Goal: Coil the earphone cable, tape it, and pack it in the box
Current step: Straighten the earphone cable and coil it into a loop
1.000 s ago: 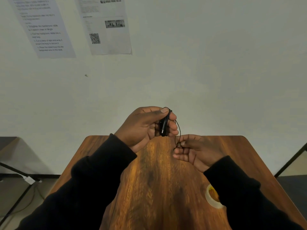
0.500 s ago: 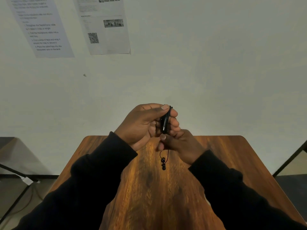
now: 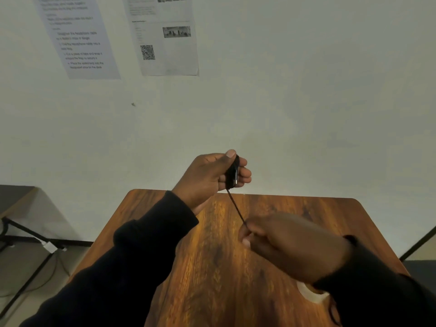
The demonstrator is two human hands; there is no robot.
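Two hands up over the wooden table (image 3: pixel 212 267). Left hand (image 3: pixel 210 178) grips coiled earphone cable (image 3: pixel 232 173) above table's far edge, thumb on top. Right hand (image 3: pixel 290 241), nearer & lower, pinches the loose strand, pulled taut btwn them. Tape roll (image 3: pixel 311 295) on table, partly under right sleeve.

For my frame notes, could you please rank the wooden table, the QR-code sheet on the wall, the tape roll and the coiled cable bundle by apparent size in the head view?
1. Wooden table
2. QR-code sheet
3. Tape roll and coiled cable bundle: alike, unranked, as a sleeve partly hides the roll.
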